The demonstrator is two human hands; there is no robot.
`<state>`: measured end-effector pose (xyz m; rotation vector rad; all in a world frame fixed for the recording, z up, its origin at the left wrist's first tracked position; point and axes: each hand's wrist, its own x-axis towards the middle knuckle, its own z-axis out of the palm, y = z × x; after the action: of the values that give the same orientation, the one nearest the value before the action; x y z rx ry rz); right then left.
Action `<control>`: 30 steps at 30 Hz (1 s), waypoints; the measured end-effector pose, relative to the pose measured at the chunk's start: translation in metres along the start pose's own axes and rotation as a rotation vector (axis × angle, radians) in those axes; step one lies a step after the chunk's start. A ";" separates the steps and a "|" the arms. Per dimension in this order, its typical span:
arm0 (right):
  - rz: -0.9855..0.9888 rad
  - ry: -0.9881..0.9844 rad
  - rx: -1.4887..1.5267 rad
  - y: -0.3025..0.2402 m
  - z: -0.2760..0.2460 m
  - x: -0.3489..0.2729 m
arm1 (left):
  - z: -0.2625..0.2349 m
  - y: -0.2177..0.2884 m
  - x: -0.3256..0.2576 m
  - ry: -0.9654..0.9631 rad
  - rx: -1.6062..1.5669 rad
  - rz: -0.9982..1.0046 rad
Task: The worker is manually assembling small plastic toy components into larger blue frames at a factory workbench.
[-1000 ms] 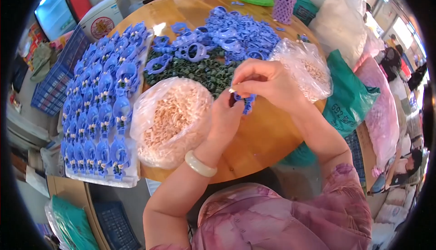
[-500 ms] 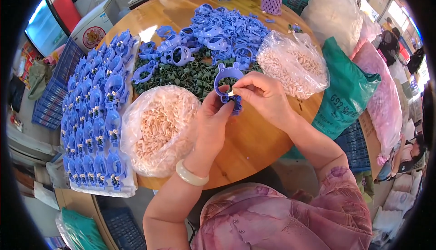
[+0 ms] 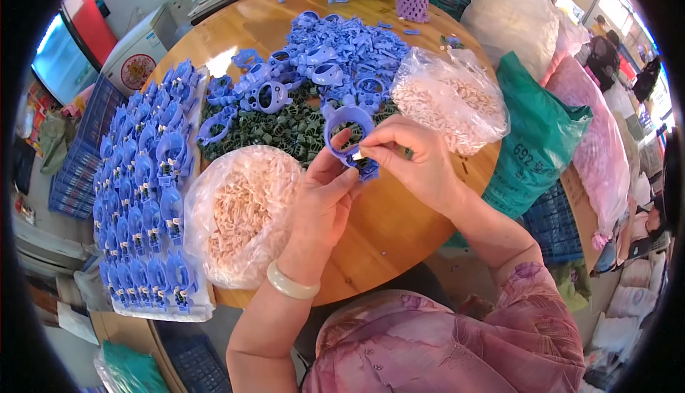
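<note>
In the head view, the left hand (image 3: 325,204) grips a smooth blue plastic ring (image 3: 347,113) with small knobs on its upper rim, held up in front of the body. The right hand (image 3: 414,157), thumb and forefinger pinched together, grips a small whitish piece (image 3: 357,156) at the ring's lower edge. Just left of the left hand, a crinkled clear bag (image 3: 246,214) bulges with pale, curved bits; beyond the right hand, a second clear bag (image 3: 449,100) holds similar pale pieces. Ahead of both hands, dark green openwork parts (image 3: 264,130) lie below a glossy blue heap (image 3: 349,43) on the smooth wooden table (image 3: 385,229). Far left of the left hand, a white board (image 3: 203,300) bears rows of blue rings (image 3: 143,207) with small dark and whitish parts attached
</note>
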<state>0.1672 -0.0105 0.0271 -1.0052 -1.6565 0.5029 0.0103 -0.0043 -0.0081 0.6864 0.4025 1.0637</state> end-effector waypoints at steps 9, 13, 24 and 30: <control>-0.156 0.006 -0.127 0.000 0.006 -0.009 | 0.004 -0.004 -0.003 0.109 0.126 0.113; -0.250 0.026 -0.248 -0.008 0.002 -0.011 | 0.005 -0.003 -0.005 0.080 0.319 0.180; -0.340 -0.061 -0.426 -0.020 -0.003 -0.017 | 0.010 -0.002 -0.009 -0.048 0.478 0.302; -0.289 0.069 -0.328 -0.014 0.008 -0.024 | 0.013 -0.004 -0.011 -0.048 0.593 0.362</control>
<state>0.1561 -0.0367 0.0215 -0.9805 -1.8198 0.0034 0.0155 -0.0196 -0.0014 1.3477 0.5737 1.2747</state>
